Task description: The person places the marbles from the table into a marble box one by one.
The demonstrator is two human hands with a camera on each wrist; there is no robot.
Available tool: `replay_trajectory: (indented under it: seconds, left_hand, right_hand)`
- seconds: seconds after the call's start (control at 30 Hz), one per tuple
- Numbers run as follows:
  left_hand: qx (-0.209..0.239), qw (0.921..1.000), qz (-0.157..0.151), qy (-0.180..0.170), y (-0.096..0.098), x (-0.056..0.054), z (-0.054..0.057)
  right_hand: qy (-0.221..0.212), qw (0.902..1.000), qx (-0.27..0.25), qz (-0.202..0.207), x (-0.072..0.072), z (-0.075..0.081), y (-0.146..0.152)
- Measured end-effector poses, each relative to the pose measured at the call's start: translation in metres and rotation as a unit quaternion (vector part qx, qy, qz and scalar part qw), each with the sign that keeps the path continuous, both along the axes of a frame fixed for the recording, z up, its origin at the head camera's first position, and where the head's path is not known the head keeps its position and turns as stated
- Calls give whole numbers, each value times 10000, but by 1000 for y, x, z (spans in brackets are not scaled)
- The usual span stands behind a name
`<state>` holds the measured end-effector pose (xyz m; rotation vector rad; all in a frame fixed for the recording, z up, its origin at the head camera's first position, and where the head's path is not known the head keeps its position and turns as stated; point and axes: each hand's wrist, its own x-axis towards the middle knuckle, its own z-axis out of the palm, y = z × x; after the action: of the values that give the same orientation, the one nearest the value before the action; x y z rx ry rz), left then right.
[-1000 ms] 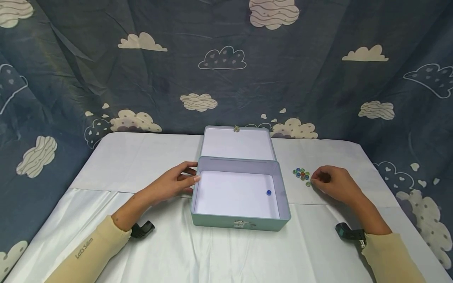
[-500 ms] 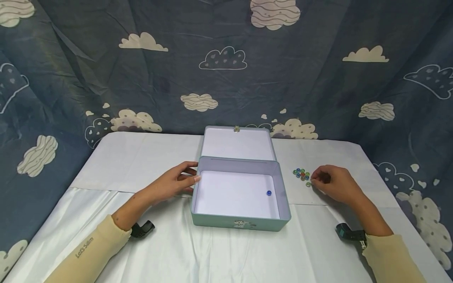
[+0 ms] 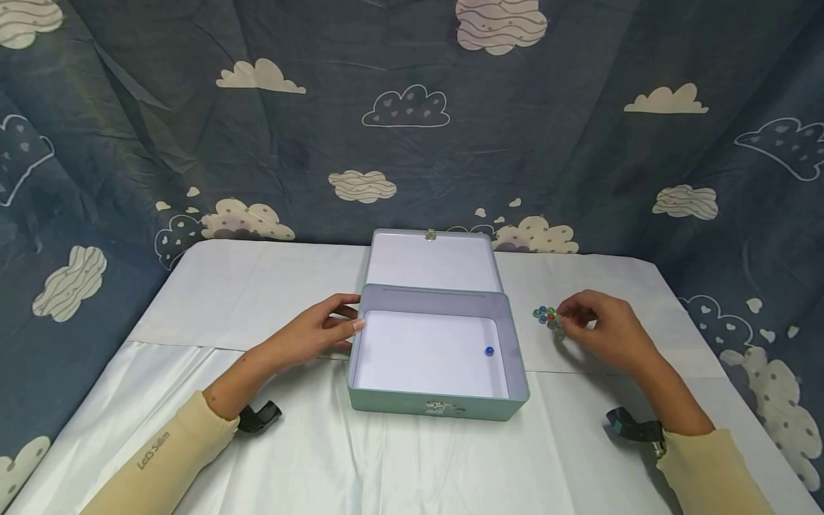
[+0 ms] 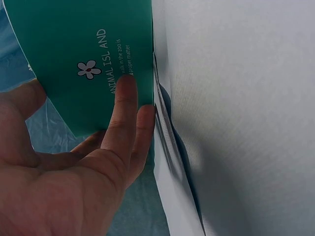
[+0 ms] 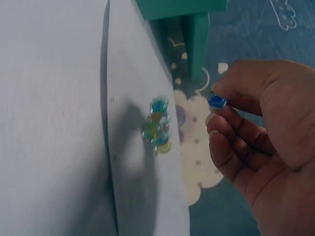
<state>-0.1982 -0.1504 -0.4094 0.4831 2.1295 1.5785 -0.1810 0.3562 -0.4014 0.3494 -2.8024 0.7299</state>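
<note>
Pinching a blue marble [image 5: 217, 102] is what the right hand [image 3: 599, 327] is up to, with a narrow grip between thumb and fingertips, though you only really get that from the right wrist view; from the head camera the fingers pretty much hide it. Can't tell how high it sits over the white surface [image 3: 296, 450]. The marble pile [image 3: 544, 315] is just beside those fingers, partly covered by them, and it's a blurry clump from the right wrist, so don't ask me for a count. The left hand [image 3: 315, 330] has its fingers spread wide at the left wall of the green box [image 3: 438, 406], thumb by the rim, not wrapped around anything; hard to say how many fingertips actually touch. The lid [image 3: 431, 261] is open at the back, and another blue marble [image 3: 489, 351] is inside, over toward the right wall. Left wrist view cuts the box off at the top, and a finger covers part of the small print under the "ANIMAL ISLAND" lettering [image 4: 102, 61]. The print on the front is too tiny to read. Both sleeves [image 3: 161, 458] run out of frame at the bottom.
</note>
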Motion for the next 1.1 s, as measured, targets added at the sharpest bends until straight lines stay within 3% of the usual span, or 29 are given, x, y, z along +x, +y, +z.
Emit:
replay_trajectory:
  seconds: [0.23,0.67,1.1]
  left_hand:
    - [-10,10000,2,3,1,-1,1]
    - [-33,10000,15,50,0,0,-3]
    - [-7,10000,32,47,0,0,-2]
  right_hand:
    - [290,9994,-181,100,5,8,-14]
    - [912,9926,-414,684,14,14,-42]
    - [1085,9870,-717,947,24,17,-71]
